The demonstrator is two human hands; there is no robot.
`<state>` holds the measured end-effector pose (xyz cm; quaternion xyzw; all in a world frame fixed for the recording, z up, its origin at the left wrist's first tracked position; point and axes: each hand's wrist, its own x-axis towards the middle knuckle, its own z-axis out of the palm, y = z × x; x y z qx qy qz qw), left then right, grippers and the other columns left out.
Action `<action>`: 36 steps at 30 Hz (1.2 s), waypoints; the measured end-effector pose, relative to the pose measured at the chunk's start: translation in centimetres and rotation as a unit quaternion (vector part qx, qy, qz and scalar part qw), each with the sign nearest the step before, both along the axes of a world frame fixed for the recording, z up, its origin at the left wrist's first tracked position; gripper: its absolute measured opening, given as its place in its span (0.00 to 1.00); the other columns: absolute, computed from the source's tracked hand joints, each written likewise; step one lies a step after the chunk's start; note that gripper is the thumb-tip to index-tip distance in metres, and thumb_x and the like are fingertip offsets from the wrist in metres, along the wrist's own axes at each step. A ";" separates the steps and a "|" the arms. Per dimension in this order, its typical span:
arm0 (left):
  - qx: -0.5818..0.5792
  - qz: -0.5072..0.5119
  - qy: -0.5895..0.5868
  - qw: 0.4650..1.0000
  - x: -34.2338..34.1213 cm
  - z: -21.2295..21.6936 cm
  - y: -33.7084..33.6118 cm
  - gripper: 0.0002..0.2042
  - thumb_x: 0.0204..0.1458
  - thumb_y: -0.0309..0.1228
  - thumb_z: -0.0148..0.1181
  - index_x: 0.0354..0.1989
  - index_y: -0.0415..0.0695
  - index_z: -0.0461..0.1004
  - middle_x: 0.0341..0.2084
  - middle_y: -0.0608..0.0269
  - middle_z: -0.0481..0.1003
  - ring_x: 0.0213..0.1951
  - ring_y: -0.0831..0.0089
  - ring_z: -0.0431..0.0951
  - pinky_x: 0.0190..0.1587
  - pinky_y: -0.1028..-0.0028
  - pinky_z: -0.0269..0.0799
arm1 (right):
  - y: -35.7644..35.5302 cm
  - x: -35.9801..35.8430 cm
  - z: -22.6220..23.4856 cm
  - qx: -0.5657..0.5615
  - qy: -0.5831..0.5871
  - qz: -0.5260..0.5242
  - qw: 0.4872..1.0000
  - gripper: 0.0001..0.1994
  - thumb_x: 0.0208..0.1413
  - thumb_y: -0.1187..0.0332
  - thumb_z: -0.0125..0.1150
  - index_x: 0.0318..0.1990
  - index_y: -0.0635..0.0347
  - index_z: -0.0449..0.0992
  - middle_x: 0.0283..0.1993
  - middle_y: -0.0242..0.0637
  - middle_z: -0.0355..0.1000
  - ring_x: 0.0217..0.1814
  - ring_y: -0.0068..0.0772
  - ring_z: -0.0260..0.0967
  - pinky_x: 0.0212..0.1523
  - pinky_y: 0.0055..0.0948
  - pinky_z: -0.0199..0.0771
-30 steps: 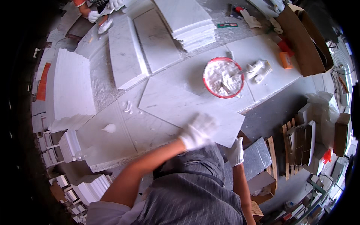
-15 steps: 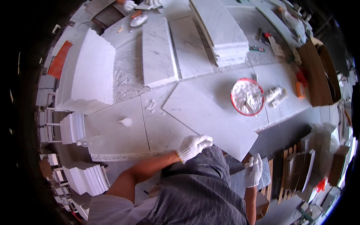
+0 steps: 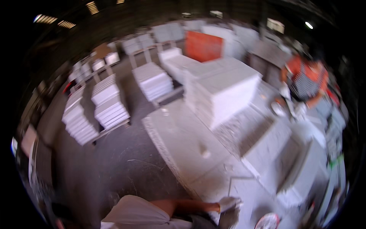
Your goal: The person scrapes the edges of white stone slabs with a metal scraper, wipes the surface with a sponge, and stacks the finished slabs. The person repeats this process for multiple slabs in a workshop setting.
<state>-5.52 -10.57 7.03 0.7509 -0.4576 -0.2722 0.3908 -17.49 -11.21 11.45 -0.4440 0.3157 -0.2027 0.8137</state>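
Note:
The picture is blurred by motion. My left hand (image 3: 228,205), in a white glove on a bare forearm, lies at the lower edge by the near rim of a large white stone slab (image 3: 183,141); its fingers are too smeared to read. My right hand is out of the picture. A red-rimmed round bowl (image 3: 268,221) shows just right of the glove. A small white lump (image 3: 206,154) sits on the slab.
A tall stack of white slabs (image 3: 225,91) stands on the bench beyond. More white tiles are piled on racks (image 3: 106,103) over the dark floor (image 3: 126,160) to the left. Another person in orange and grey (image 3: 305,80) works at the far right. An orange panel (image 3: 204,45) stands behind.
The view has swung up and to the left, from the bench top to the floor and tile racks. My right hand has left the picture; my left hand now sits at the lower edge.

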 end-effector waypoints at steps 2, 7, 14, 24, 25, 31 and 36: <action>0.088 -0.042 0.053 0.994 1.6 3.9 0.8 0.15 0.62 0.45 0.44 0.40 0.47 0.72 0.36 0.51 0.77 0.40 0.49 0.77 0.42 0.55 0.70 | 0.1 2.4 2.6 0.074 0.002 0.006 0.997 0.23 0.65 0.59 0.47 0.60 0.67 0.66 0.59 0.51 0.67 0.63 0.50 0.62 0.63 0.45 0.59; 0.001 0.014 -0.102 0.995 2.5 1.0 1.4 0.10 0.59 0.38 0.47 0.40 0.48 0.72 0.28 0.51 0.76 0.35 0.50 0.77 0.35 0.53 0.71 | 2.0 6.3 5.4 0.096 0.032 0.141 0.985 0.24 0.65 0.58 0.48 0.61 0.66 0.64 0.60 0.50 0.66 0.63 0.49 0.62 0.63 0.45 0.60; 0.006 0.097 -0.135 0.986 4.6 1.5 3.9 0.11 0.59 0.40 0.49 0.41 0.49 0.73 0.29 0.51 0.76 0.34 0.52 0.78 0.35 0.55 0.72 | 4.6 9.2 7.2 0.127 0.045 0.265 0.955 0.25 0.65 0.57 0.48 0.63 0.65 0.62 0.61 0.48 0.65 0.63 0.47 0.62 0.62 0.44 0.62; 0.073 0.264 -0.134 0.952 9.5 2.9 9.2 0.12 0.59 0.37 0.49 0.46 0.47 0.72 0.31 0.49 0.75 0.35 0.49 0.76 0.38 0.54 0.70 | 2.9 9.0 7.3 0.226 -0.008 0.272 0.935 0.27 0.65 0.56 0.49 0.66 0.63 0.59 0.63 0.45 0.63 0.63 0.45 0.62 0.61 0.43 0.65; 0.019 0.261 -0.159 0.952 9.1 3.8 9.0 0.14 0.59 0.37 0.49 0.49 0.46 0.70 0.33 0.48 0.75 0.37 0.49 0.76 0.40 0.54 0.70 | 2.1 8.8 7.0 0.232 -0.015 0.257 0.938 0.27 0.66 0.56 0.49 0.66 0.63 0.59 0.63 0.45 0.63 0.64 0.45 0.62 0.60 0.43 0.65; -0.134 0.029 -0.345 0.929 2.9 10.1 6.0 0.23 0.57 0.44 0.56 0.61 0.57 0.67 0.54 0.62 0.70 0.57 0.60 0.68 0.57 0.56 0.62 | -1.4 8.4 3.8 0.321 -0.144 0.131 0.927 0.29 0.66 0.55 0.50 0.68 0.62 0.57 0.64 0.43 0.61 0.64 0.43 0.62 0.60 0.42 0.67; 0.053 0.002 -0.273 0.961 7.4 7.4 3.9 0.25 0.56 0.48 0.55 0.58 0.47 0.69 0.52 0.54 0.72 0.55 0.56 0.71 0.57 0.58 0.66 | -2.9 4.3 4.6 0.426 -0.247 0.041 0.869 0.30 0.66 0.54 0.50 0.69 0.61 0.55 0.65 0.42 0.60 0.64 0.42 0.62 0.59 0.42 0.68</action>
